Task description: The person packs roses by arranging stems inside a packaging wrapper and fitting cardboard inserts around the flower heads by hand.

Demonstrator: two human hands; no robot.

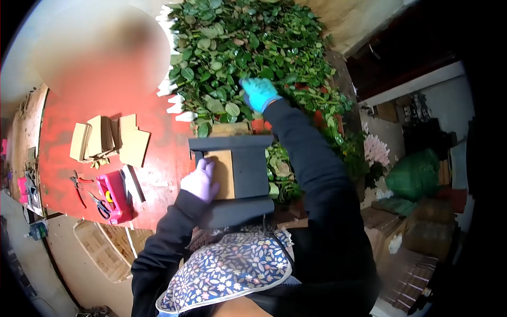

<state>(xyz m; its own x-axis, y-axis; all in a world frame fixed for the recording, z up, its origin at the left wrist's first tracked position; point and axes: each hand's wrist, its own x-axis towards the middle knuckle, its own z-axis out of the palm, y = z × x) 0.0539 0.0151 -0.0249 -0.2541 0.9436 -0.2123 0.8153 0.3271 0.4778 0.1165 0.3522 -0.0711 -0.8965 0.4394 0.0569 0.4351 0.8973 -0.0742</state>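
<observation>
1. I see the heap of green leafy stems [232,47] piled across the far end of the red table [158,174], reaching from the middle of the view off to the right edge of the table.
2. My right hand [259,94], in a blue glove, is pushed into the near side of that heap. Its fingers [248,87] are curled down among the leaves, but the foliage hides their tips, so I cannot tell whether they have closed on a stem.
3. Just nearer to me stands a dark grey stand [243,158], with a flat top and a wider base, carrying a tan cardboard panel [224,174] on its front.
4. My left hand [200,181], in a pale purple glove, rests against the left side of that panel, its fingers [207,168] laid flat and loosely bent on the cardboard, pressing rather than clamping round it.
5. Further left on the table lie folded cardboard pieces [105,140], and nearer the edge a pink tray [113,195] with scissors [100,206] and red-handled pliers [79,185] beside it.
6. A woven basket [103,245] sits below the table edge.
7. Another person is across the table at the upper left.
</observation>
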